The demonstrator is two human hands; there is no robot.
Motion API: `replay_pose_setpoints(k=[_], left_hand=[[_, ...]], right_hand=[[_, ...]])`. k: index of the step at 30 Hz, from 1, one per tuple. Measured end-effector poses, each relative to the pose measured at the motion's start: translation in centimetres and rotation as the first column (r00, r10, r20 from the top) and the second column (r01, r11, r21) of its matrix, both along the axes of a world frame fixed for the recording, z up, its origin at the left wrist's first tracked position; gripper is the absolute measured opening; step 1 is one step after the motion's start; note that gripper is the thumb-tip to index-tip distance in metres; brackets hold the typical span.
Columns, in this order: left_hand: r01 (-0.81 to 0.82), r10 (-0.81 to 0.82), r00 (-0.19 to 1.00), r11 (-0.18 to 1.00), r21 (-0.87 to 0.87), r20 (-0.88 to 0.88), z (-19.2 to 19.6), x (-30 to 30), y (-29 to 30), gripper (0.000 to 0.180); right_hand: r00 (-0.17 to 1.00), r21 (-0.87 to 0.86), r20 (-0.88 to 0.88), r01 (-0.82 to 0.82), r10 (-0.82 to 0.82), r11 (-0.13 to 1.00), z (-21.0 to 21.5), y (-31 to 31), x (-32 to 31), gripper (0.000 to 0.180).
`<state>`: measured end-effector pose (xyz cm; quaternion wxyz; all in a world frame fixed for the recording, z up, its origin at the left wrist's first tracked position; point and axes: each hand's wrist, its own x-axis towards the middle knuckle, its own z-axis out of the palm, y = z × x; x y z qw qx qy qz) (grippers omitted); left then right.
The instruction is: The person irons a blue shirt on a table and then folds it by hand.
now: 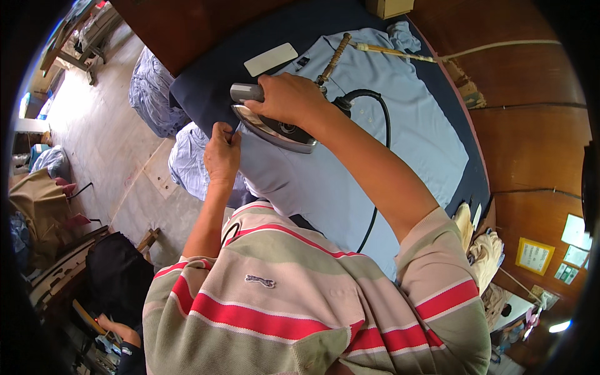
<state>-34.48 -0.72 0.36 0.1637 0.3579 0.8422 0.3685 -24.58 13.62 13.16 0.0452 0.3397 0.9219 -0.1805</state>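
Light blue shirts or pieces of one shirt (400, 119) lie spread over a dark navy padded board (206, 78). My right hand (290, 97) is wrapped round the grey handle of a steam iron (294, 140), whose metal soleplate edge shows, tilted over the cloth. A black cord and a wrapped hose (335, 56) run from the iron's rear. Just left of the iron's tip, my left hand (222, 153) pinches the edge of the light blue cloth at the board's near left side. Part of the cloth under the iron is hidden.
A white flat plate (270, 59) rests on the board beyond the iron. Bundles of blue garments (153, 94) hang or lie at the board's left side. A wooden wall (525, 137) stands to the right. Another person's hand (112, 326) shows at the lower left.
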Motion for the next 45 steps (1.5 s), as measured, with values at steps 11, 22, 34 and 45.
replay_pose_setpoints(k=[11,22,34,45], left_hand=[[-0.025,0.025,0.998,1.0,-0.007,-0.051,-0.2,0.1,0.0,0.019],[0.022,-0.022,1.0,0.999,-0.048,-0.012,1.0,0.1,0.2,0.018],[0.16,-0.158,0.913,0.987,-0.026,-0.375,-0.1,-1.0,11.1,0.024],[0.284,-0.254,0.888,0.959,0.023,-0.384,-1.6,-3.2,12.4,0.016]], right_hand=[[0.954,-0.124,0.129,0.286,-0.27,0.95,0.5,-9.1,13.2,0.047],[0.932,-0.091,0.037,0.361,-0.359,0.928,0.3,-5.8,7.9,0.045],[0.86,-0.031,-0.015,0.51,-0.511,0.86,0.3,1.4,6.9,0.054],[0.966,0.031,0.0,0.26,-0.26,0.965,0.0,0.6,4.5,0.052]])
